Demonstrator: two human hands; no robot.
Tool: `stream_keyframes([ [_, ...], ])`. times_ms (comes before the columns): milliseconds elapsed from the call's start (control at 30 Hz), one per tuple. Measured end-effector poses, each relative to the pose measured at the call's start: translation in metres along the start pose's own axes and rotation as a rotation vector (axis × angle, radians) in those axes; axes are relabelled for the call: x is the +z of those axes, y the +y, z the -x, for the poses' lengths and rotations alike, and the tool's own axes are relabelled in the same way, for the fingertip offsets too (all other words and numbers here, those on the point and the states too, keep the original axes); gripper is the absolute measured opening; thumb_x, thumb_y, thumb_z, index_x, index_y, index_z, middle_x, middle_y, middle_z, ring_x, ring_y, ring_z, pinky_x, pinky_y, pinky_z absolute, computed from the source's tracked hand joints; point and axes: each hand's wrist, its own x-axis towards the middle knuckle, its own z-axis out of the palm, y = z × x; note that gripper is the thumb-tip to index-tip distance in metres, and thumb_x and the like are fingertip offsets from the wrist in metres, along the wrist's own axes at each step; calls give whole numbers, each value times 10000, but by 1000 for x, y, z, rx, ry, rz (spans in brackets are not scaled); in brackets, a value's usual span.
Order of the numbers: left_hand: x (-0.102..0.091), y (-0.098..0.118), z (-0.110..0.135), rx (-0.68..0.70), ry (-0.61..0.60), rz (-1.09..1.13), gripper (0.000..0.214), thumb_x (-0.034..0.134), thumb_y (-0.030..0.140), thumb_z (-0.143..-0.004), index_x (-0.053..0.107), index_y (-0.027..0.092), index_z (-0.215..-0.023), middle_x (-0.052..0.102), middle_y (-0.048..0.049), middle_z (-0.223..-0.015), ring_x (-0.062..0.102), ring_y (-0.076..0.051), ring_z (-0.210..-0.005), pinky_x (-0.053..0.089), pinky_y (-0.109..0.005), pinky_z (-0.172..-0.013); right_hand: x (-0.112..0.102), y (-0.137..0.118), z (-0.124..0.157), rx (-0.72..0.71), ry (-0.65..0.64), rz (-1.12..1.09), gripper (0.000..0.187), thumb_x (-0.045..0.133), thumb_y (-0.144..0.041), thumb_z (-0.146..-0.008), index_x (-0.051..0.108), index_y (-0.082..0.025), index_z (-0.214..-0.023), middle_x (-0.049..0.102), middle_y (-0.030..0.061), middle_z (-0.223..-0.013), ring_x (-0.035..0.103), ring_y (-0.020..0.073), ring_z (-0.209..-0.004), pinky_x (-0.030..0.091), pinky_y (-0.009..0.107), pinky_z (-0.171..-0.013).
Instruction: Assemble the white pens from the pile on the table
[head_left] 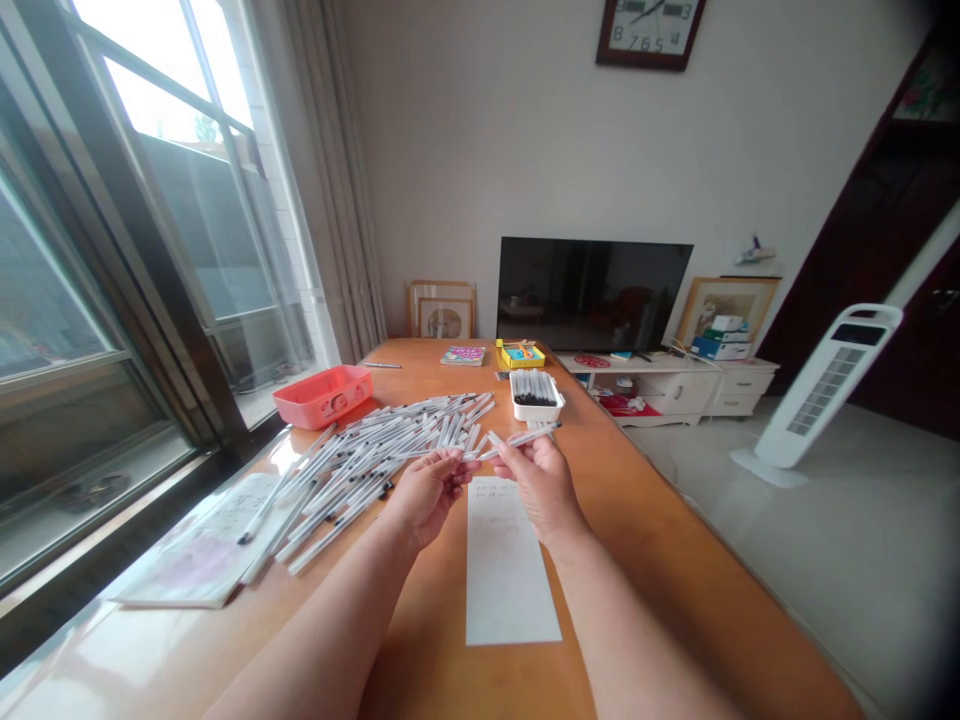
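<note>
My right hand [541,485] pinches a white pen [534,434] between thumb and fingers, its dark end pointing off to the right. Close beside it, my left hand [431,492] has its fingertips pressed together; a small pale piece seems to be at them, but what it is cannot be made out. Left of the hands spreads a loose pile of white pens [352,465] with black ends, its right edge just behind my fingers. Beneath the hands lies a long white paper sheet [510,580] with faint writing.
A red plastic basket [326,400] stands behind the pile, and a white box [536,408] packed with pens sits beyond my right hand. Farther back are a booklet [463,356] and a yellow box [520,354]. A paper booklet [202,550] lies partly under the pile.
</note>
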Motion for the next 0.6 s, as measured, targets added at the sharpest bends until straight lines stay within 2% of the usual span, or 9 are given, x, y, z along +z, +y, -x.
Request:
stream_keyframes([
  [433, 5, 0, 3, -50, -41, 55, 76, 653, 156, -877, 615, 125, -935, 741, -133, -896, 621, -100, -636, 459, -184, -557, 1, 4, 1, -34, -48, -8, 343, 776, -429, -775, 594, -199, -954, 703, 42, -870, 708, 221, -832, 574, 364, -757],
  [600, 6, 1, 4, -45, -38, 39, 114, 651, 162, -884, 627, 124, -989, 743, -125, -882, 616, -95, -629, 457, -178, -559, 0, 5, 1, -45, -49, 90, 315, 758, -437, -790, 617, -198, -939, 677, 25, -823, 657, 180, -762, 512, 277, -631],
])
